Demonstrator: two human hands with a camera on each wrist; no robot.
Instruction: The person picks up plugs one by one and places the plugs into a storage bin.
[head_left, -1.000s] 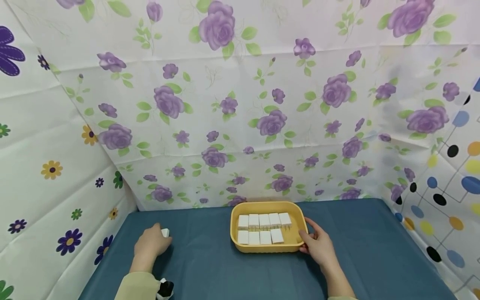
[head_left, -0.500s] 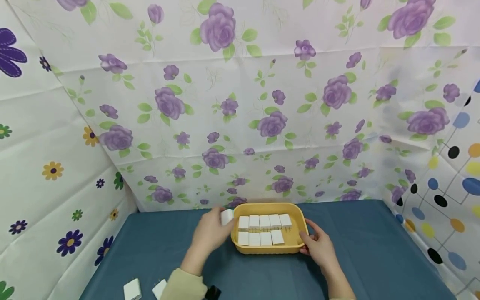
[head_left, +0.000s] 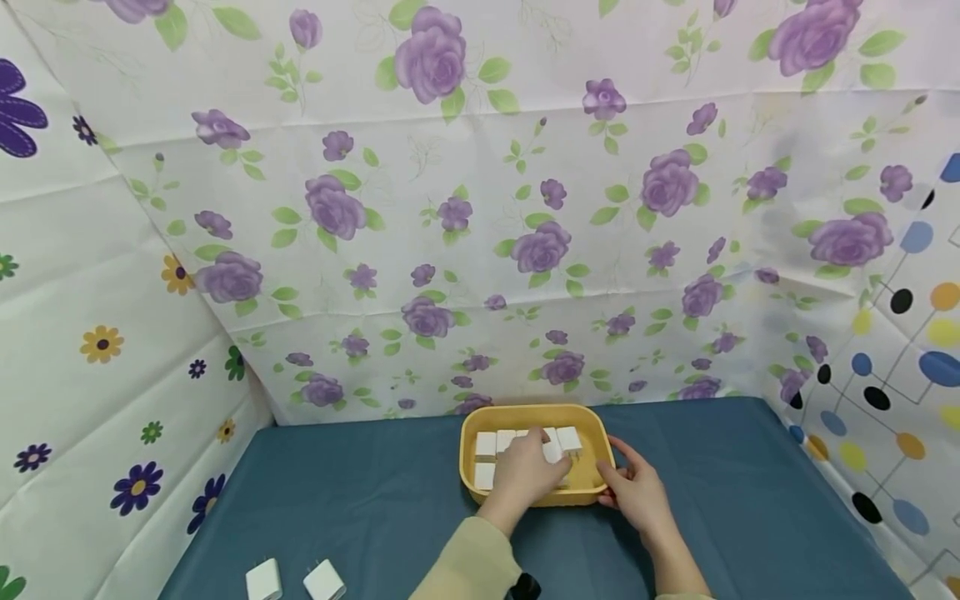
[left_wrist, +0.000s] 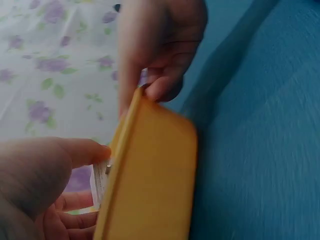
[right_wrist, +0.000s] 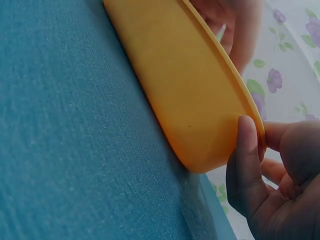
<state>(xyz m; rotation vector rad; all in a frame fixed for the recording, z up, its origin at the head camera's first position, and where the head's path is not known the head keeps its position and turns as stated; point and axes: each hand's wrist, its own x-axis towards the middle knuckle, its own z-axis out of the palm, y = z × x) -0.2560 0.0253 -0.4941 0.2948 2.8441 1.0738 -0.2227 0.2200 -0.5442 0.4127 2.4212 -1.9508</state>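
Note:
A yellow tray (head_left: 474, 417) stands at the back of the table, with rows of white plug-in chargers (head_left: 485, 444) inside. My left hand (head_left: 525, 468) reaches over the tray's front side and pinches a white charger (left_wrist: 99, 182) between thumb and fingers; its metal prong shows in the left wrist view. That hand covers much of the rows. My right hand (head_left: 637, 493) grips the tray's right end, thumb and fingers on opposite sides of the rim, as the right wrist view shows. Two more chargers, one (head_left: 263, 579) left of the other (head_left: 325, 580), lie on the table at the front left.
A blue-green cloth (head_left: 375, 500) covers the table. Behind it hangs a floral sheet (head_left: 480, 250), with patterned sheets at the left and right sides. A black object (head_left: 525, 587) is at my left sleeve.
My left hand picked up a charger at the left of the table and carried it right, into the tray. The right hand has stayed on the tray's end.

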